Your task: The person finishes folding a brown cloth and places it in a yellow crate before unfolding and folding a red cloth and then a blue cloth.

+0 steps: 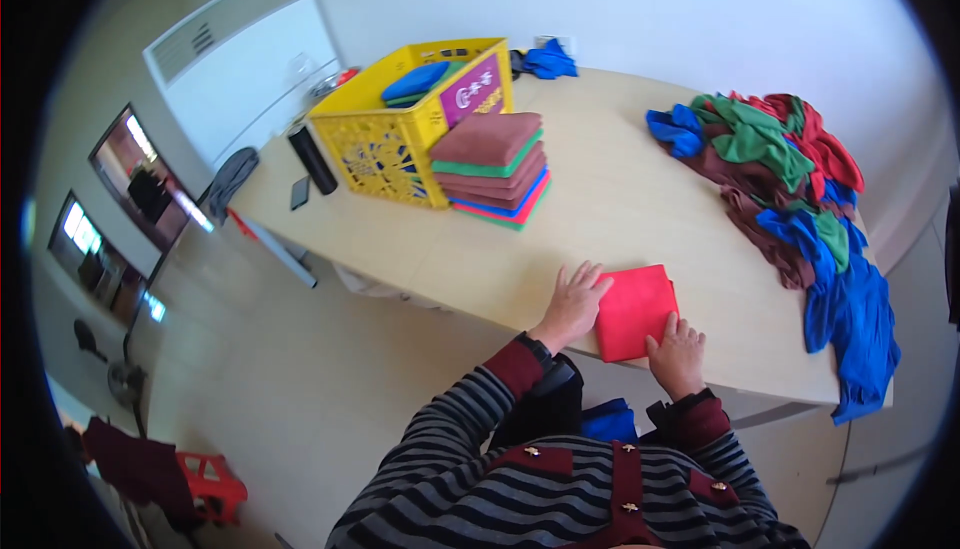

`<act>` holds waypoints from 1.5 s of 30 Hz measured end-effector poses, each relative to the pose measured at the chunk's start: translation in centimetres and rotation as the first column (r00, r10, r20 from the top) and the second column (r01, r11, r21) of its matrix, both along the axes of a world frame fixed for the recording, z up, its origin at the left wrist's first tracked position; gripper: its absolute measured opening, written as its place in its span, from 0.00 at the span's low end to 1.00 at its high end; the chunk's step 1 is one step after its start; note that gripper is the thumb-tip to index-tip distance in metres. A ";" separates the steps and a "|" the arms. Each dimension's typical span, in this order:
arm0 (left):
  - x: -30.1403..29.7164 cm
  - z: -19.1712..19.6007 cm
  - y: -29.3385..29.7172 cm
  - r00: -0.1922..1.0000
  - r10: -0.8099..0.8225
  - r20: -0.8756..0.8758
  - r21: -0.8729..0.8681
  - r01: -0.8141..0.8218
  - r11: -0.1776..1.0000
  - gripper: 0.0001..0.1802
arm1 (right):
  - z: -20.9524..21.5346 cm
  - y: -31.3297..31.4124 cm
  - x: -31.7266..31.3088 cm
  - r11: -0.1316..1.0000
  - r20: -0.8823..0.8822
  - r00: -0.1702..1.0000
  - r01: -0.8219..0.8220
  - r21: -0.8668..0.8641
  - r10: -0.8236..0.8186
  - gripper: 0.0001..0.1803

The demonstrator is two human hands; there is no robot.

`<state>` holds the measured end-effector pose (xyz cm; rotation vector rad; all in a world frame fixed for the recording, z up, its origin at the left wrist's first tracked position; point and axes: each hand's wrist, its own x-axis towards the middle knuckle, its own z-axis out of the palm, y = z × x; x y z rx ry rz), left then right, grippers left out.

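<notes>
On the far left stands a yellow openwork plastic crate [420,134]; just right of it, an uneven stack of folded brown, green, blue and red cloths [492,171] could topple if bumped. Nearer, the left hand [572,309], fingers spread, touches the left side of a folded, square red cloth [640,304] at the table's near edge; a tug could drag it off or rumple its folds. The right hand [680,359], fingers loosely spread, rests on its near right corner. Farther right, a rumpled multicoloured cloth heap [780,169] overhangs the edge and might slide down under its own weight.

The right hand [679,357] hides a corner of the red cloth [632,311], whose underside is hidden.
</notes>
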<state>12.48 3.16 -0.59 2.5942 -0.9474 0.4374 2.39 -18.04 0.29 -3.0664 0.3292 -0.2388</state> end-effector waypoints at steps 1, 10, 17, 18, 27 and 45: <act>0.2 0.0 -0.5 0.996 0.046 -0.071 -0.042 -0.049 0.998 0.25 | 1.5 0.2 0.0 1.000 -0.103 0.995 -0.013 -0.029 0.010 0.36; -1.1 -4.2 -3.1 0.993 0.114 -0.032 -0.006 -0.114 0.993 0.30 | -1.3 4.8 7.0 0.882 0.242 0.881 -0.447 0.148 0.406 0.31; -0.6 -3.8 -3.3 0.979 0.136 -0.148 0.122 -0.119 0.985 0.35 | -3.0 1.8 7.4 0.898 0.219 0.903 -0.407 0.169 0.369 0.31; -0.6 -3.6 -3.4 0.978 0.124 -0.170 0.146 -0.100 0.984 0.35 | -3.2 1.2 7.3 0.914 0.228 0.906 -0.389 0.113 0.358 0.31; -0.4 -3.4 -3.6 0.981 0.119 -0.156 0.115 -0.102 0.988 0.34 | -2.4 -1.8 6.8 0.952 0.159 0.968 -0.225 0.209 0.193 0.30; -1.4 -4.1 -5.9 0.999 -0.007 -0.033 0.067 0.009 0.998 0.36 | -6.3 -1.7 8.2 0.994 0.252 0.961 -0.108 -0.023 0.111 0.28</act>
